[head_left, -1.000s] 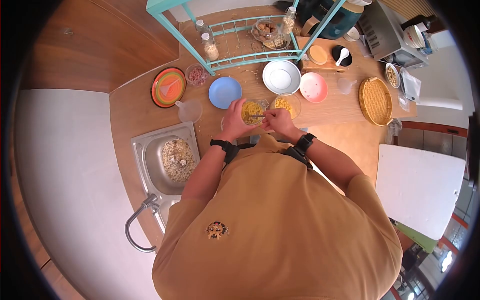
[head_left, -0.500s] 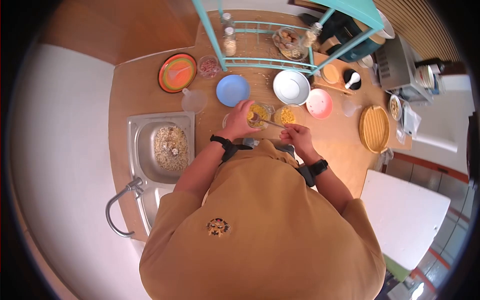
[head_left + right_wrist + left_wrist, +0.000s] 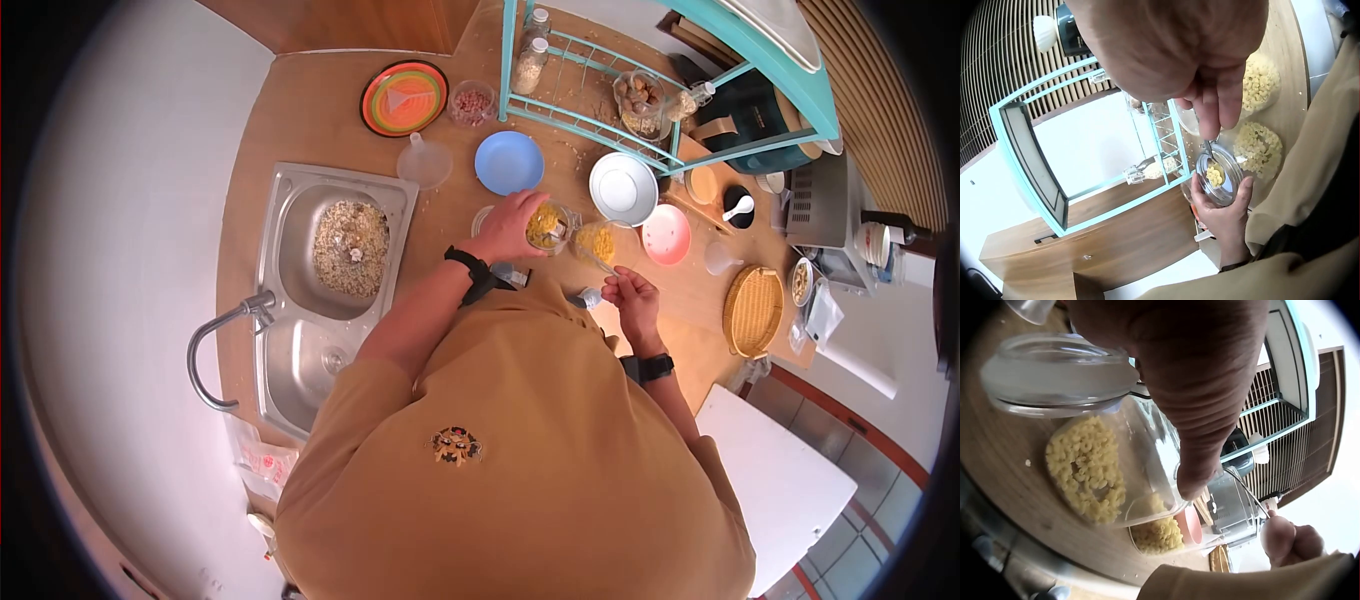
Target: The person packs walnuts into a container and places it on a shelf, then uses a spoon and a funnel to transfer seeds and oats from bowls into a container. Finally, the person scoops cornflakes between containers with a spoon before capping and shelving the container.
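Observation:
My left hand point(image 3: 510, 228) grips a clear glass jar point(image 3: 549, 228) by its side, and the jar leans with its mouth toward the right. Short curled macaroni point(image 3: 1088, 469) lies along the inside of the jar. A thick glass lid point(image 3: 1060, 375) is hinged back from the jar in the left wrist view. My right hand point(image 3: 634, 298) pinches the end of a metal spoon point(image 3: 604, 265). In the right wrist view the bowl of that spoon carries macaroni point(image 3: 1215, 175) and overlaps the jar's mouth. Right beside the jar stands a clear container of macaroni point(image 3: 597, 242).
A blue bowl point(image 3: 509, 163), a white bowl point(image 3: 623, 189) and a pink bowl point(image 3: 666, 235) stand behind the hands. Beyond them rises a turquoise rack point(image 3: 590, 130). The steel sink point(image 3: 290, 190) is on the left, a woven basket point(image 3: 754, 312) on the right.
My right hand has drawn back to the right, away from the jar, holding the spoon by its handle end. My left hand keeps its grip as the jar tilts toward the right. The head view has turned.

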### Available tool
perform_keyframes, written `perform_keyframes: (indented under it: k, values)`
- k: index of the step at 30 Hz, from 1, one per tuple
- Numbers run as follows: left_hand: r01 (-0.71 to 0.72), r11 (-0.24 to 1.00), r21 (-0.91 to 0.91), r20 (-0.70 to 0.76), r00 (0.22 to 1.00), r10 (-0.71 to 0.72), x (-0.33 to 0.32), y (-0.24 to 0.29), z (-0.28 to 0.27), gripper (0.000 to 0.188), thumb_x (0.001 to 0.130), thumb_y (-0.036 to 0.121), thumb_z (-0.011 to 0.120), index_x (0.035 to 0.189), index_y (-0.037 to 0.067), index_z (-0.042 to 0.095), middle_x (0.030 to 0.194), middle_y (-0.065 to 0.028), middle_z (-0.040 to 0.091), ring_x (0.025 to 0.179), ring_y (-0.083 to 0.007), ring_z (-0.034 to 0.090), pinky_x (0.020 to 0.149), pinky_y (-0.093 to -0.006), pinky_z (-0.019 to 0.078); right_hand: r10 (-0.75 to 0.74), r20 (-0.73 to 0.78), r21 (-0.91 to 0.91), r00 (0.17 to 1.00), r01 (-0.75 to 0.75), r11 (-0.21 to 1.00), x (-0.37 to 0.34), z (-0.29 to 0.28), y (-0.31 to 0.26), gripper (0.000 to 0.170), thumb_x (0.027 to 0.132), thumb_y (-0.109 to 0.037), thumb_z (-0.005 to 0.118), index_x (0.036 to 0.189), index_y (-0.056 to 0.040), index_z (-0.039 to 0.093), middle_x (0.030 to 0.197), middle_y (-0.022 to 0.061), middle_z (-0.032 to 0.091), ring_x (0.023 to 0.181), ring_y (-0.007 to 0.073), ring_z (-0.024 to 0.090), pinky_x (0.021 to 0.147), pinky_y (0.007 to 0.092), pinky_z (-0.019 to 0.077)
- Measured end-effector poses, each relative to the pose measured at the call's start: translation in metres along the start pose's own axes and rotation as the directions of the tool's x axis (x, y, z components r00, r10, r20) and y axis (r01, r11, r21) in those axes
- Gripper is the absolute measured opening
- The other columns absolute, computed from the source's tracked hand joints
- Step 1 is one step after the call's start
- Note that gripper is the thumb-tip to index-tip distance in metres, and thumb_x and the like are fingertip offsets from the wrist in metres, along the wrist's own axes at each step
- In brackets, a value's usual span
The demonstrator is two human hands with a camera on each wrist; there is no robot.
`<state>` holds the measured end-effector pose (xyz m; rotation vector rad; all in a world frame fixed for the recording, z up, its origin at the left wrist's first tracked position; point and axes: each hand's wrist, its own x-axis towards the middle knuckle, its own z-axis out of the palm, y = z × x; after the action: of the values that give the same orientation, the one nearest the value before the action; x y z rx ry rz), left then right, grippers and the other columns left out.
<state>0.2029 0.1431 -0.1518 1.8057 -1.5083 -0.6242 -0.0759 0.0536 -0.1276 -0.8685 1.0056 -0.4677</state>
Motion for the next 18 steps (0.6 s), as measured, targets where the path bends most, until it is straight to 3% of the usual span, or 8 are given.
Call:
perform_keyframes:
  k: [10, 13, 18]
  values:
    - [-0.011, 1.000, -0.007, -0.003, 1.000, 0.011, 0.003, 0.001, 0.000, 0.091, 0.052, 0.025, 0.086, 0.129, 0.005, 0.043, 0.125, -0.0130, 0.048, 0.116, -0.0309, 0.046, 0.099, -0.0388, 0.0388, -0.027, -0.018, 0.060, 0.999, 0.028, 0.998, -0.019, -0.016, -0.016, 0.020, 0.094, -0.007, 0.050, 0.110, 0.0041, 0.058, 0.090, 0.0126, 0.066, 0.072, 0.0174, 0.065, 0.068, 0.0291, 0.0565]
    - [-0.020, 1.000, -0.017, -0.006, 1.000, 0.020, 0.002, 0.000, 0.000, 0.090, 0.052, 0.025, 0.086, 0.129, 0.005, 0.043, 0.125, -0.0129, 0.048, 0.116, -0.0309, 0.046, 0.099, -0.0387, 0.0391, -0.097, -0.039, 0.121, 0.994, 0.102, 0.987, -0.033, -0.030, -0.026, 0.020, 0.095, -0.007, 0.050, 0.110, 0.0034, 0.058, 0.090, 0.0129, 0.066, 0.071, 0.0174, 0.065, 0.067, 0.0290, 0.0563]
    - [-0.011, 0.999, -0.031, -0.006, 1.000, 0.011, 0.004, 0.001, 0.001, 0.090, 0.052, 0.026, 0.085, 0.129, 0.005, 0.044, 0.125, -0.0126, 0.048, 0.116, -0.0304, 0.046, 0.099, -0.0386, 0.0396, -0.151, -0.127, 0.063, 0.980, 0.160, 0.985, -0.051, -0.064, -0.035, 0.018, 0.094, -0.006, 0.052, 0.106, 0.0023, 0.061, 0.089, 0.0120, 0.066, 0.069, 0.0174, 0.065, 0.065, 0.0285, 0.0563]
